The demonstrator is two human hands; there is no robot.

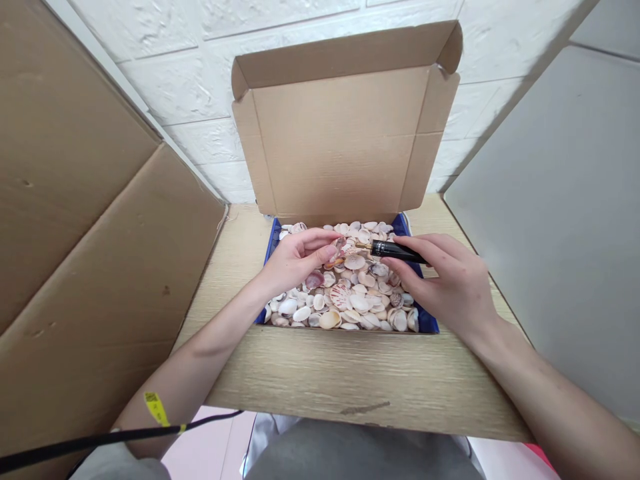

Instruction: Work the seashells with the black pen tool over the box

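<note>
An open cardboard box (423,317) with blue sides sits on a wooden table and is full of small seashells (350,293). My left hand (297,257) hovers over the shells and pinches one small pale shell (339,248) between thumb and fingers. My right hand (445,280) grips a black pen-like tool (395,250) with a brass tip. The tip points left and meets the held shell. Both hands are above the box's far half.
The box lid (345,133) stands upright at the back against a white brick wall. A large cardboard sheet (100,233) leans on the left and a grey panel (560,220) on the right. The wooden table (350,373) ends near my lap. A black cable (125,437) crosses the bottom left.
</note>
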